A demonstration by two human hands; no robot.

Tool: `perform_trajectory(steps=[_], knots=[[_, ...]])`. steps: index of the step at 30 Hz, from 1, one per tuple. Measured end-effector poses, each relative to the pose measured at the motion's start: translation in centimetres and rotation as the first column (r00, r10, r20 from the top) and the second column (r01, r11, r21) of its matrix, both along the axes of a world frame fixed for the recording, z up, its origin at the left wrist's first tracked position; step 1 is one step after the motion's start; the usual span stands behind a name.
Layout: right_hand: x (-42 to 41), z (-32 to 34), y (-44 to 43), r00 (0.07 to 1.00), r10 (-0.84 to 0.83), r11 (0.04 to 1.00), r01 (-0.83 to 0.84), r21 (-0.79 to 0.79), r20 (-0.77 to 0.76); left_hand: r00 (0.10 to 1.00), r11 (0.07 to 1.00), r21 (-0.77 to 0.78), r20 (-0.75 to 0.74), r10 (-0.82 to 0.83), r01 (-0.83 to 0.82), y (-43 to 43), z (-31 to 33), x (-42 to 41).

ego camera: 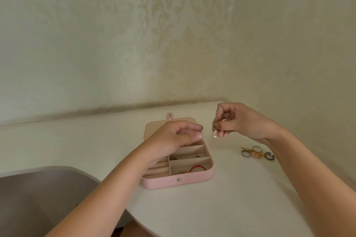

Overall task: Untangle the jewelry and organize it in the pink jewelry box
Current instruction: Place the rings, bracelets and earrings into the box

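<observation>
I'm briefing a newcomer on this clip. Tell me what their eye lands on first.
The open pink jewelry box at the centre of the table, a red band in its front right compartment. Just right of it, the right grip pinches a small pearly piece above the table; a cluster of rings lies further right.

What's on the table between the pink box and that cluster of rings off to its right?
Nothing: in the head view that strip of white table is bare. The right hand pinches a pearly piece in the air nearby.
</observation>
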State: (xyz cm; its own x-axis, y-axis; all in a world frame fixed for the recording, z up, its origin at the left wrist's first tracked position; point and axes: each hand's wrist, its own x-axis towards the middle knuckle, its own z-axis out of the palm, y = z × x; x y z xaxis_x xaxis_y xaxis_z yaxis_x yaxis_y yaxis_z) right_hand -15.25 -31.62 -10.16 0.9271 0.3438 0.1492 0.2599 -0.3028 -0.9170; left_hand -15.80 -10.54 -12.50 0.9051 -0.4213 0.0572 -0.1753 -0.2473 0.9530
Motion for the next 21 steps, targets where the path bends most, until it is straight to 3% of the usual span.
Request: perform_trajectory(steps=[5, 17, 21], knots=[[0.1, -0.6, 1.3, 0.999, 0.002, 0.965, 0.011, 0.261, -0.048, 0.982, 0.976, -0.211, -0.17, -0.088, 0.051, -0.8, 0.1, 0.1], [0.2, -1.5, 2.8, 0.998, -0.017, 0.942, 0.036, 0.334, -0.06, 0.956, 0.922, -0.344, -0.283, 0.081, -0.18, 0.1, 0.3, 1.5], [0.2, -2.0, 3.3, 0.991, -0.004, 0.956, 0.042, 0.289, -0.132, 0.967, 0.919, -0.339, -0.22, 0.132, -0.203, 0.5, 0.3, 1.9]])
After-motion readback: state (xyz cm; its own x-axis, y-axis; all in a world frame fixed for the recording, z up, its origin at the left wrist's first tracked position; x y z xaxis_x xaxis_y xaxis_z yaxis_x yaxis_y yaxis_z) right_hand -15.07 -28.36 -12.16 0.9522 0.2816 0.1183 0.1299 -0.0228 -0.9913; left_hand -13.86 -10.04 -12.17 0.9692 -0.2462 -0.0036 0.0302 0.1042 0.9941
